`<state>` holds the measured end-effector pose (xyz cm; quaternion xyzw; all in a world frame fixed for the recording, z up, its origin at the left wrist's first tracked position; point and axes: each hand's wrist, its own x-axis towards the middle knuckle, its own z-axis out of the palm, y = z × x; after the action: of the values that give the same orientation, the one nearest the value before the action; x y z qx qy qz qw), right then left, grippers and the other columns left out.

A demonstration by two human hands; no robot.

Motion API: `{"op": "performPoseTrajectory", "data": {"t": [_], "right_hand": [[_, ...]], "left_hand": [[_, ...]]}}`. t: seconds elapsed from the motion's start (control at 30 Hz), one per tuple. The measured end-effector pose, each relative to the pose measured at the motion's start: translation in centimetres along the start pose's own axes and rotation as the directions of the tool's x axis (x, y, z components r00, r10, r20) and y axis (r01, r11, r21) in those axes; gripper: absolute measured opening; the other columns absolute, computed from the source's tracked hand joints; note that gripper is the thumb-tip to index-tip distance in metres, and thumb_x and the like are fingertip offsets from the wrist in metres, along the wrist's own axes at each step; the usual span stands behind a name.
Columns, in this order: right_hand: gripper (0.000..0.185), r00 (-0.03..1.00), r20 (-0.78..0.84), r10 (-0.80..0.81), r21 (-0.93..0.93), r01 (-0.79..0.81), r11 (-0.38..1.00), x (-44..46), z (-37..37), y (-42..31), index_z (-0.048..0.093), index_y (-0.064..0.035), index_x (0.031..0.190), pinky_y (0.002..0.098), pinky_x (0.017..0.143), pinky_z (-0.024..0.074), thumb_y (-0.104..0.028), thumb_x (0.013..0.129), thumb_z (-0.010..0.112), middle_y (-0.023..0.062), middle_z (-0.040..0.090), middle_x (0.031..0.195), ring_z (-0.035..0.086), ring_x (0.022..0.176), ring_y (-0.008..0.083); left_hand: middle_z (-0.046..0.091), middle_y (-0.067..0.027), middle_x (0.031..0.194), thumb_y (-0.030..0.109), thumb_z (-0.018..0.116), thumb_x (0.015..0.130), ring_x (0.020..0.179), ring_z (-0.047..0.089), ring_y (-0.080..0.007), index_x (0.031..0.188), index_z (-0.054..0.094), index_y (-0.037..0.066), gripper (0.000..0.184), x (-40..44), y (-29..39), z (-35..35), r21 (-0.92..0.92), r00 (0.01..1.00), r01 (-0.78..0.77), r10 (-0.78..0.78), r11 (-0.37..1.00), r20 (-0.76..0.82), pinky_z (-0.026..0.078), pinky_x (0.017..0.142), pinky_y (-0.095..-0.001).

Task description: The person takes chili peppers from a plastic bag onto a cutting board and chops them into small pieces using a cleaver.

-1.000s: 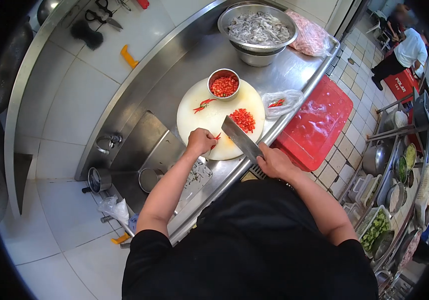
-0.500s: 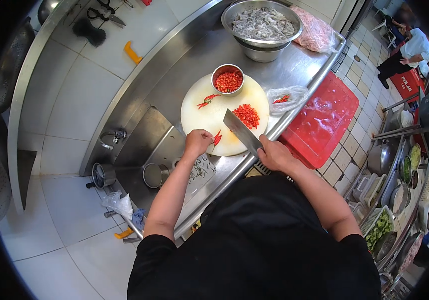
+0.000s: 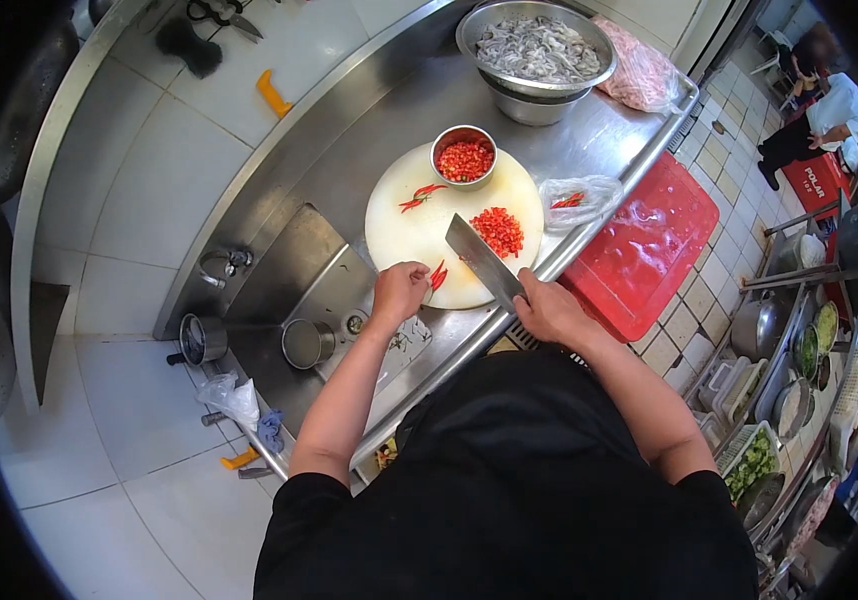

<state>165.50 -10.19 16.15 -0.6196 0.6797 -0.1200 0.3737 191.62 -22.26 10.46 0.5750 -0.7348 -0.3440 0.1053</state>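
Observation:
My right hand (image 3: 547,310) grips a cleaver (image 3: 482,259) by its handle, the broad blade slanting over a round white cutting board (image 3: 389,235). Beside the blade lies a heap of chopped red chili (image 3: 498,232). My left hand (image 3: 402,291) is closed at the board's near left edge, next to a few whole red chilies (image 3: 438,275). Whatever its fingertips pinch is hidden. More whole chilies (image 3: 421,197) lie farther back on the board. A steel cup (image 3: 464,157) of chopped chili stands at the board's far edge.
A plastic bag (image 3: 581,203) with chilies rests right of the board. Behind stands a steel bowl of squid-like pieces (image 3: 537,50) beside a bag of pink meat (image 3: 637,65). Left is a sink (image 3: 324,290); right, a red lid (image 3: 644,250). A person (image 3: 829,115) is at the far right.
The whole view has shifted slightly. My left hand's fingers have curled in a little beside the chilies. The cleaver and the chopped heap stay about the same.

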Motion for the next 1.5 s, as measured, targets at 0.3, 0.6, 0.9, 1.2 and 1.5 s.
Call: {"op": "performPoseTrajectory", "data": {"t": [0.3,0.6,0.9,1.2,1.5], "right_hand": [[0.025,1.0,0.015,0.02,-0.059,-0.019,0.998,0.1,-0.4,-1.4,0.044,0.0015,0.109,0.0598,0.08,0.0481,-0.017,0.094,0.051,0.0323,0.065,0.085,0.064,0.086,0.0501],[0.03,0.994,0.101,0.031,-0.249,-0.005,0.968,2.9,-0.6,-4.7,0.047,0.0013,0.117,0.0521,0.086,0.0521,-0.012,0.09,0.05,0.0272,0.069,0.098,0.068,0.097,0.0411],[0.025,0.979,0.188,0.081,-0.356,-0.009,0.935,0.6,-0.8,-3.9,0.046,0.0032,0.112,0.0512,0.083,0.0529,-0.011,0.091,0.047,0.0289,0.068,0.095,0.068,0.095,0.0428],[0.027,0.97,0.242,0.024,-0.364,0.068,0.929,3.4,-2.2,-6.1,0.046,0.0033,0.115,0.0517,0.084,0.0529,-0.01,0.091,0.047,0.0299,0.068,0.097,0.068,0.096,0.0442],[0.034,0.98,0.195,0.047,-0.351,0.025,0.936,4.2,-0.8,-4.5,0.045,0.0051,0.118,0.0504,0.081,0.0544,-0.008,0.088,0.053,0.0304,0.068,0.1,0.068,0.096,0.0424]], "left_hand": [[0.071,-0.0152,0.107,0.014,0.071,0.084,0.099,0.068,-0.0343,0.106,0.074,0.005,0.023,-2.4,0.9,1.3,0.134,0.979,-0.176,0.187,0.975,-0.08,0.053,0.089,-0.0416],[0.071,-0.0157,0.099,0.013,0.067,0.086,0.092,0.069,-0.0343,0.097,0.074,0.004,0.015,-1.8,2.5,3.2,0.118,0.972,-0.224,0.23,0.967,-0.041,0.054,0.084,-0.0414],[0.069,-0.0173,0.095,0.01,0.063,0.085,0.091,0.067,-0.0353,0.091,0.071,0.003,0.012,-1.5,2.4,4.4,0.11,0.961,-0.261,0.269,0.959,-0.064,0.054,0.083,-0.0434],[0.068,-0.0176,0.094,0.009,0.064,0.085,0.09,0.067,-0.0348,0.091,0.071,0.002,0.011,-1.2,2.0,5.0,0.115,0.947,-0.298,0.309,0.948,-0.091,0.053,0.083,-0.0437],[0.068,-0.0168,0.092,0.01,0.066,0.085,0.089,0.066,-0.0354,0.088,0.07,0.002,0.01,-1.0,2.2,4.9,0.096,0.936,-0.33,0.339,0.939,-0.093,0.053,0.082,-0.0431]]}}
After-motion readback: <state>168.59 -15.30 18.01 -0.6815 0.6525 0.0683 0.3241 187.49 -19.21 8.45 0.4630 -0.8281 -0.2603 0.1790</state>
